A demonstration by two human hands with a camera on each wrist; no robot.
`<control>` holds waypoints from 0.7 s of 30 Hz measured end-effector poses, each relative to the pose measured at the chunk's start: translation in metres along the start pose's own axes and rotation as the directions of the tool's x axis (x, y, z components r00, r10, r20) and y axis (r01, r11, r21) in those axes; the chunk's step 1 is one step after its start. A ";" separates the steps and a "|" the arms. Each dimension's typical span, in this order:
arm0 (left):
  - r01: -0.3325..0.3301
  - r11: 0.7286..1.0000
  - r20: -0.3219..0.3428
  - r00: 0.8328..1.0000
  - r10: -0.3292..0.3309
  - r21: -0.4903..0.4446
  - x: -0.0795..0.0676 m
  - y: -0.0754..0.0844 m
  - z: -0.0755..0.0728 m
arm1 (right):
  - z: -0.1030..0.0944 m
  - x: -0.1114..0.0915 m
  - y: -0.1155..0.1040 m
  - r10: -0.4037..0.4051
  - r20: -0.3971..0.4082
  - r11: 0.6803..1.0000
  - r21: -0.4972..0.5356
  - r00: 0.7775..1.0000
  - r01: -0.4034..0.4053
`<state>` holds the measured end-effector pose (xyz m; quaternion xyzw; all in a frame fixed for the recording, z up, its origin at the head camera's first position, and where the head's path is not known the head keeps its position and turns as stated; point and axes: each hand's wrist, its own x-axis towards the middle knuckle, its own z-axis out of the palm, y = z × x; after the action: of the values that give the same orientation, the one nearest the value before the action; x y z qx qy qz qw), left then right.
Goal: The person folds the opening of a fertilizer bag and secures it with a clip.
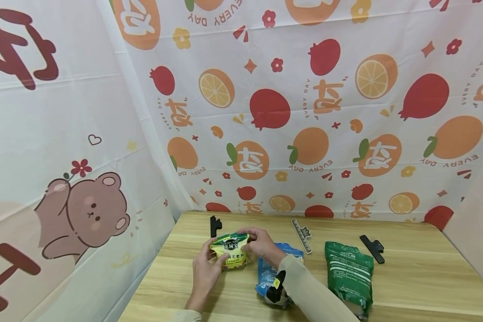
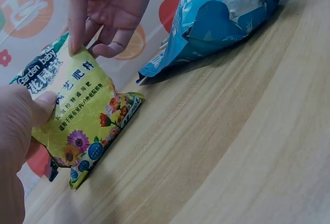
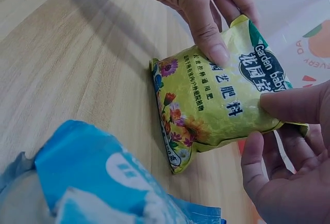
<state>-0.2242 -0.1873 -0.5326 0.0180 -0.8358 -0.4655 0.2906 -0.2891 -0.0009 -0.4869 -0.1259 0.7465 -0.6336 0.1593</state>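
A small yellow and green fertilizer bag, printed with "Garden baby" and flowers, stands on the wooden table between both hands. The left hand grips its left side, thumb on the front. The right hand pinches its upper right side, with the thumb on the front face. In the right wrist view the bag tilts, its flowered bottom edge close to the tabletop. The fingers behind the bag are partly hidden in each view.
A blue bag lies under the right forearm, partly covered by it. Farther right is a green bag. A black clip lies behind the yellow bag, a silver-grey clip at the back, another black clip at right. Printed cloth walls surround the table.
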 end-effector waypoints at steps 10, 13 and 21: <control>0.041 0.998 0.025 0.999 -0.040 -0.039 0.000 -0.001 0.000 | -0.002 -0.002 0.002 -0.005 0.032 1.000 -0.011 0.999 0.005; 0.048 0.998 0.029 0.998 -0.047 -0.037 0.000 -0.001 0.000 | -0.002 -0.002 0.001 -0.002 0.035 1.000 -0.019 0.999 0.002; 0.047 0.999 0.025 0.999 -0.047 0.014 -0.001 -0.001 0.001 | -0.002 -0.002 0.003 0.003 0.043 1.000 -0.024 0.999 -0.002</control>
<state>-0.2245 -0.1870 -0.5343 0.0337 -0.8419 -0.4666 0.2690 -0.2882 0.0024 -0.4889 -0.1403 0.7507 -0.6215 0.1744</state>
